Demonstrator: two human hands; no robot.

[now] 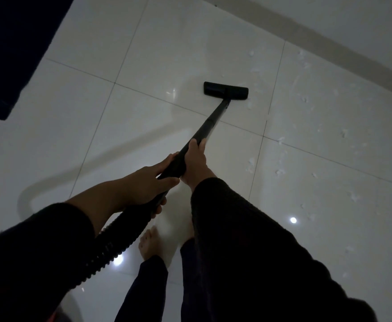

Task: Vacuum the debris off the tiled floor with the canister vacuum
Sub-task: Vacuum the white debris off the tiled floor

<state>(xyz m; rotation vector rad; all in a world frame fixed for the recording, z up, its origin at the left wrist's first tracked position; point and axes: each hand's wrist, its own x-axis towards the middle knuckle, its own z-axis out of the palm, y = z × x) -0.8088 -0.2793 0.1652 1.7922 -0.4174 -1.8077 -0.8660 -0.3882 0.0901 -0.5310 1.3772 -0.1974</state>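
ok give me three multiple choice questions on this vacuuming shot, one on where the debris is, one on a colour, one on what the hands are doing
1. Where does most of the white debris lie, seen from the floor head?
A. to its right, toward the wall
B. to its left, by the dark mat
C. behind the person's feet

2. What colour is the wand?
A. white
B. black
C. red

3. How is the wand held?
A. left hand only
B. right hand only
C. both hands grip it

Answers:
1. A, the white flecks are scattered over the tiles right of the head, while the tiles on its left look bare.
2. B, the wand and the floor head are both black against the pale tiled floor.
3. C, the right hand wraps the wand further down and the left hand holds it near the ribbed hose.
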